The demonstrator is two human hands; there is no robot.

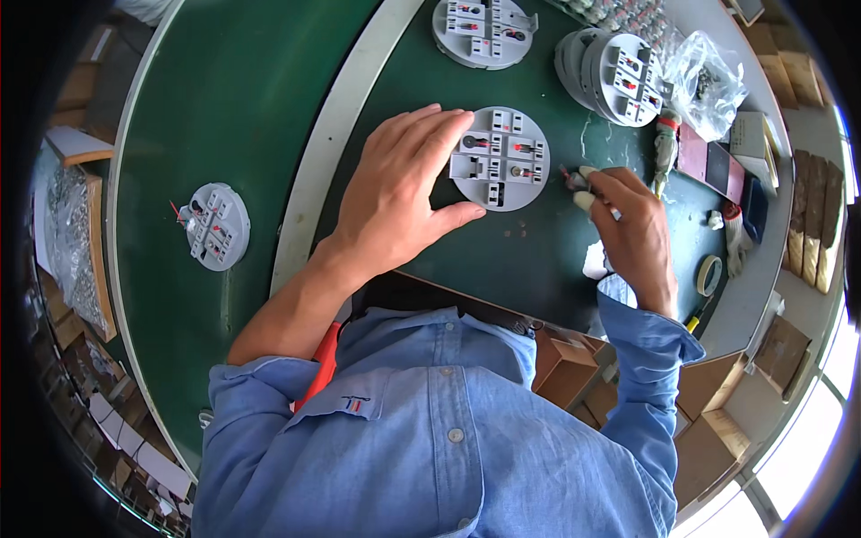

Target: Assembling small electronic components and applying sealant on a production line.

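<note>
A round grey plastic base (529,193) lies flat on the green work surface in front of me. It carries several white blocks, small red parts and a black round part. My left hand (395,184) spans its left side, with the thumb at the near edge and the fingers at the far edge, gripping it. To the right of the base, my right hand (625,211) is closed in a pinch, with pale covers on the fingertips. Between those fingertips is a small dark part (572,179) with a bit of red on it; its exact kind is too small to tell.
A stack of similar bases (619,79) stands at the far right, beside a clear plastic bag (708,85). Another base (484,34) lies farther off, and one (218,227) sits on the left green surface beyond a pale rail (314,179). A tape roll (709,275) lies at right.
</note>
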